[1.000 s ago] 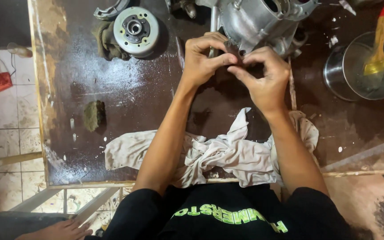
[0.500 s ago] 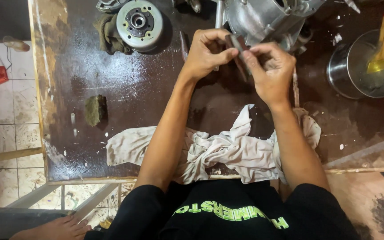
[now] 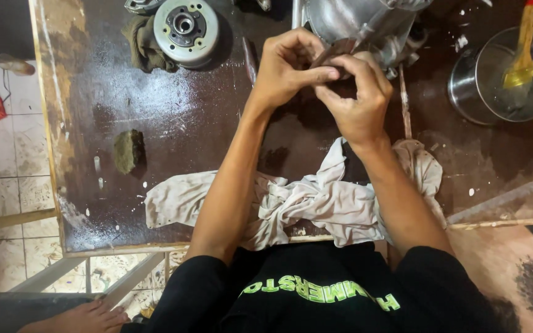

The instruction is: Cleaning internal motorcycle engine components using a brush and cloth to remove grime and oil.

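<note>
Hands have risen closer to the engine casing (image 3: 365, 21): left hand (image 3: 288, 68) and right hand (image 3: 356, 102) both pinch, seemingly, a small dark part (image 3: 334, 50).

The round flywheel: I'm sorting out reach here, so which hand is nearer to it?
Left. The left hand sits just right of the round flywheel; the right hand lies farther off, beyond the left.
</note>
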